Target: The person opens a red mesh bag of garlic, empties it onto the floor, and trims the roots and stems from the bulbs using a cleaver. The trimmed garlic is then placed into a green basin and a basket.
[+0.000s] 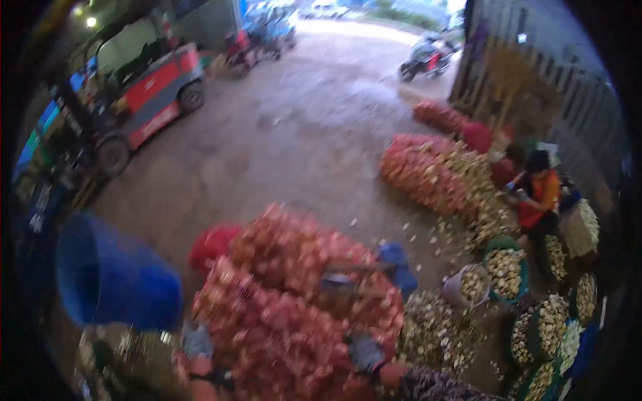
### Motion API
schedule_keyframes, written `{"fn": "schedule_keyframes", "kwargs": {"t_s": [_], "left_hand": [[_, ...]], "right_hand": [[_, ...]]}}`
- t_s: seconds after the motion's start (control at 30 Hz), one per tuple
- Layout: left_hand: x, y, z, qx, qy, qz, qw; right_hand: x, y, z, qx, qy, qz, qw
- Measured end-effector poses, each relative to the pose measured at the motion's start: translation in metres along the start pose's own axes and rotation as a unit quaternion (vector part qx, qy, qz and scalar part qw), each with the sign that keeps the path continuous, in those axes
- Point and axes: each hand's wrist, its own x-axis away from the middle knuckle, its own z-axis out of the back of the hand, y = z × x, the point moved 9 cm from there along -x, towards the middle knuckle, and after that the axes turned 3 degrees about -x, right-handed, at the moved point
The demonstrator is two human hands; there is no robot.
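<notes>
A bulging red mesh sack (274, 341), packed with pale bulb-like pieces, lies right in front of me. My left hand (198, 341), in a grey glove, is closed against its left side. At its right side my right hand (366, 352), gloved as well, grips the mesh; blur hides the fingertips of both hands. Just beyond lies another full mesh sack (287, 244). On its right part rests a blurred tool with a metal piece (338, 279) and a long handle, beside a blue cloth or bag (398, 264).
A blue barrel (137, 281) lies tilted at left, near a red forklift (160, 93). Pale pieces (438, 327) cover the floor at right, beside filled baskets (506, 271). A seated person (538, 194) works by more sacks (424, 170). A motorbike (428, 57) stands at the entrance.
</notes>
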Motion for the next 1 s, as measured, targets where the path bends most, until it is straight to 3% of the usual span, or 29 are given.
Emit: {"fn": "schedule_keyframes", "kwargs": {"t_s": [0.03,0.07,0.13,0.17,0.2,0.23,0.3,0.37,0.43,0.5,0.53,0.57,0.63,0.7,0.77,0.8,0.87,1.0], "left_hand": [[-0.005,-0.020,0.009,-0.123,0.051,-0.145,0.980],[0.004,-0.036,0.019,-0.242,0.089,-0.289,0.922],[0.068,-0.019,0.026,-0.328,0.089,-0.302,0.891],[0.103,-0.006,0.030,-0.338,0.098,-0.288,0.891],[0.135,0.004,0.040,-0.181,0.085,-0.220,0.955],[0.158,-0.002,0.048,-0.017,0.066,-0.146,0.987],[0.187,-0.028,0.058,-0.023,0.094,-0.170,0.981],[0.211,-0.023,0.060,-0.033,0.096,-0.223,0.970],[0.232,-0.039,0.066,-0.014,0.086,-0.188,0.978],[0.244,-0.040,0.064,-0.061,0.075,-0.160,0.982],[0.253,-0.027,0.066,-0.122,0.079,-0.170,0.975],[0.260,-0.043,0.066,-0.067,0.030,-0.139,0.988],[0.255,-0.047,0.056,-0.006,-0.051,-0.110,0.993],[0.261,-0.038,0.047,-0.015,-0.095,-0.108,0.990],[0.266,-0.031,0.038,-0.021,-0.128,-0.108,0.986],[0.271,-0.029,0.035,-0.023,-0.145,-0.107,0.983],[0.279,-0.026,0.027,-0.026,-0.176,-0.110,0.978],[0.301,-0.021,0.007,-0.017,-0.235,-0.128,0.963]], "right_hand": [[-0.002,-0.016,0.019,-0.025,-0.052,0.004,0.998],[-0.001,-0.004,0.007,0.042,-0.003,0.081,0.996],[0.003,-0.020,0.057,-0.198,-0.095,-0.126,0.967],[0.000,-0.005,0.045,-0.124,-0.125,-0.047,0.983],[-0.008,0.004,0.038,-0.045,-0.143,0.034,0.988],[-0.008,-0.013,0.048,-0.047,-0.151,0.041,0.987],[-0.028,-0.036,0.096,0.013,-0.172,-0.086,0.981],[-0.063,-0.095,0.123,-0.188,-0.077,-0.016,0.979],[-0.080,-0.197,0.171,-0.269,-0.034,0.040,0.962],[-0.110,-0.264,0.153,-0.548,-0.116,0.095,0.823],[-0.126,-0.295,0.155,-0.429,-0.102,0.163,0.883],[-0.138,-0.318,0.152,-0.297,-0.077,0.219,0.926],[-0.143,-0.346,0.101,-0.180,-0.102,0.423,0.882],[-0.145,-0.342,0.090,-0.151,-0.217,0.222,0.939],[-0.118,-0.340,0.092,-0.264,-0.249,0.180,0.914],[-0.102,-0.342,0.098,-0.262,-0.240,0.184,0.916],[-0.064,-0.348,0.138,-0.126,-0.061,0.261,0.955],[0.034,-0.335,0.194,-0.084,-0.131,0.214,0.964]]}}
